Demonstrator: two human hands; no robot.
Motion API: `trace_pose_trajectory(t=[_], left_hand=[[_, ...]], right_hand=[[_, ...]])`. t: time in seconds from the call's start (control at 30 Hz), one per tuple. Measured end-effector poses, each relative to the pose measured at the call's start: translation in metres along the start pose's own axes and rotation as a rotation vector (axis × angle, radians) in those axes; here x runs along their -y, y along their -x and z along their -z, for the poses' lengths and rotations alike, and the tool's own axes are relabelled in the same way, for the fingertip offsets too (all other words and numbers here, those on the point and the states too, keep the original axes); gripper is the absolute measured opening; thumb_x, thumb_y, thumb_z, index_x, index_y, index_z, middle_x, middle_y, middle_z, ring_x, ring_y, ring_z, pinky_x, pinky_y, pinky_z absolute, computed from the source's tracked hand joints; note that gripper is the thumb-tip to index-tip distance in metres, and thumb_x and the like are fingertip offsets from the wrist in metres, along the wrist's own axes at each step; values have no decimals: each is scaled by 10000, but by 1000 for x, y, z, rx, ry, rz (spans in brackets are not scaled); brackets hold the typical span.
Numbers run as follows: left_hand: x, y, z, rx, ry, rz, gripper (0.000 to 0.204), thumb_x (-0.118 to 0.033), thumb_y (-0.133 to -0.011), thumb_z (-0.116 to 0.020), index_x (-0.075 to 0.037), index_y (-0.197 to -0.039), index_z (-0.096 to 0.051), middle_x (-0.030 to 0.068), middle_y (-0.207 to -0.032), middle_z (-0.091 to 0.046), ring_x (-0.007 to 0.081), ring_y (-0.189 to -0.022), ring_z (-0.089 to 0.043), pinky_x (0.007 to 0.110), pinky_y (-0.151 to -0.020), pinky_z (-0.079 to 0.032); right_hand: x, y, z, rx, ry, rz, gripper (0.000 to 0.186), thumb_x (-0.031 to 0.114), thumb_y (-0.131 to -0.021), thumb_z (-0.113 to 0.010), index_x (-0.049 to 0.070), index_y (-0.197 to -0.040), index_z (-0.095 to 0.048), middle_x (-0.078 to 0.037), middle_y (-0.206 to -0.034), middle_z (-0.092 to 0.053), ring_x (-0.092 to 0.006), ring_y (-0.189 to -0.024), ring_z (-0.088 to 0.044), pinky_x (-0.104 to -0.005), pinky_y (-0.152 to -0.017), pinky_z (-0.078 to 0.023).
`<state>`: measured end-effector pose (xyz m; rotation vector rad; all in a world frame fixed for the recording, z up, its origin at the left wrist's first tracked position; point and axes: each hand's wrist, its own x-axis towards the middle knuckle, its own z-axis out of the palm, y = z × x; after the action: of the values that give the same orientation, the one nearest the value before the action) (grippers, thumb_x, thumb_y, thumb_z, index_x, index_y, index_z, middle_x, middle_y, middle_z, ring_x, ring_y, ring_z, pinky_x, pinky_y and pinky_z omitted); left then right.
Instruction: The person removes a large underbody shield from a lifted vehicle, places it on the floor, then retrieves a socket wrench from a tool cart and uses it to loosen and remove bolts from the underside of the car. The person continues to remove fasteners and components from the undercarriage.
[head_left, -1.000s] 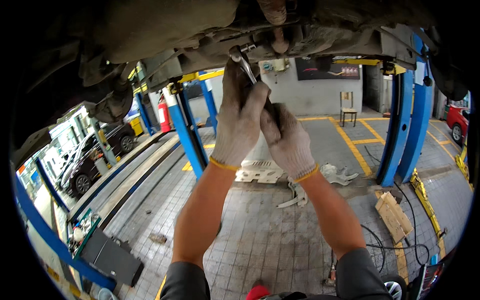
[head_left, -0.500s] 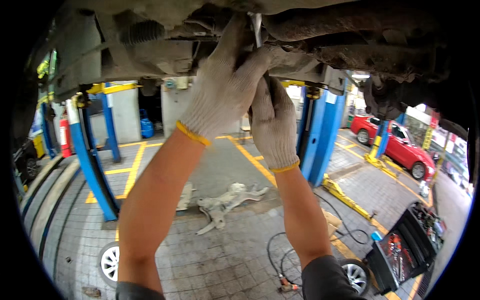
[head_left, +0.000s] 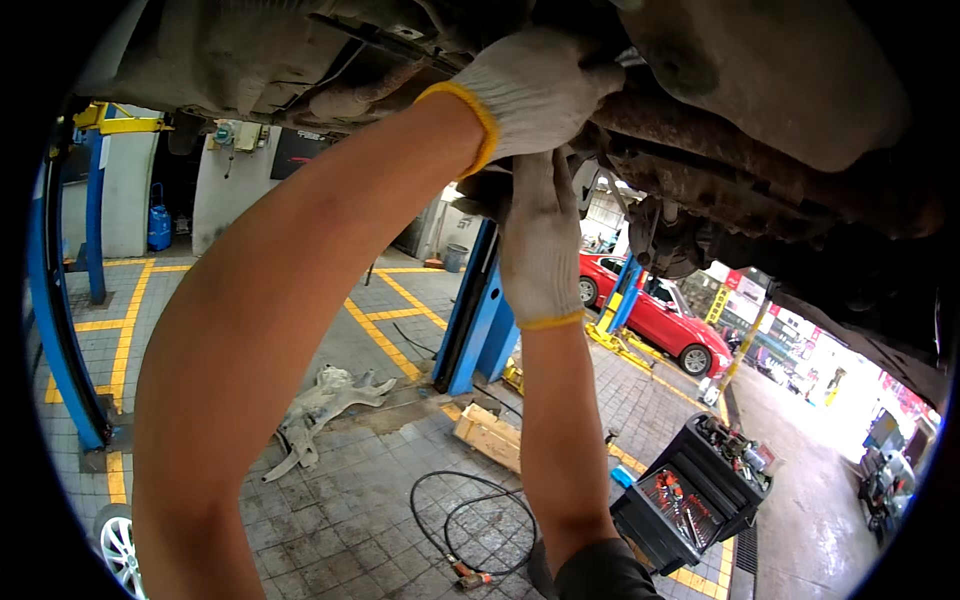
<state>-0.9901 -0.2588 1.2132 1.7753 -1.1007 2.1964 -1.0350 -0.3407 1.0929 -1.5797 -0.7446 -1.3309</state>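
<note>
Both my hands wear white knit gloves with yellow cuffs and are raised to the dirty underside of a lifted car (head_left: pixel 740 150). My left hand (head_left: pixel 535 95) is curled closed high among the dark parts. A small shiny metal piece (head_left: pixel 628 57) shows just past its fingertips, too little of it to name. Below it, my right hand (head_left: pixel 545 240) points upward with its fingers folded together. The fingertips of the right hand are hidden behind the left glove and the shadow. A rusty pipe-like part (head_left: pixel 690 135) runs to the right of both hands.
Blue lift posts (head_left: pixel 470 310) stand ahead. On the floor lie a grey metal suspension part (head_left: pixel 325 410), a wooden box (head_left: pixel 490 435) and a looped black hose (head_left: pixel 450 530). An open black tool chest (head_left: pixel 690 490) stands right, a red car (head_left: pixel 650 310) beyond, a wheel (head_left: pixel 120 550) lower left.
My view has swung to the right. The left hand has moved right and further up over the right hand, its forearm now slanting across the picture. The long shiny metal tool is now mostly hidden.
</note>
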Motion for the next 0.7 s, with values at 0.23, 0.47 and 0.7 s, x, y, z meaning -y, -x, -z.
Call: trace_pose_trajectory(t=[0.23,0.47,0.7], left_hand=[[33,-5,11,-83,54,-63,358,-234,-1059,-547,-245,-1377,-712,24,-1445,-655,251,-1271,-672,429,-996,-603],[33,-23,-25,-120,461,58,363,-277,-1067,-495,-242,-1350,-719,137,-1262,-747,341,-1164,-711,488,-972,-580],[34,-14,3,56,696,102,280,-237,-1034,-572,-145,-1209,-770,131,-1211,-769,347,-1120,-739,476,-920,-614]], right_hand=[[-4,-10,105,-228,527,233,377,289,-1128,-567,39,-1404,-632,-103,-1278,-711,-180,-1098,-687,-329,-923,-578],[65,-25,160,-165,1533,660,355,144,-1153,-463,-1,-1444,-605,-138,-1380,-655,-264,-1204,-690,-370,-959,-604],[100,-39,140,-272,124,-16,335,115,-1048,-645,66,-1379,-644,-108,-1237,-714,-212,-1086,-693,-374,-907,-590]])
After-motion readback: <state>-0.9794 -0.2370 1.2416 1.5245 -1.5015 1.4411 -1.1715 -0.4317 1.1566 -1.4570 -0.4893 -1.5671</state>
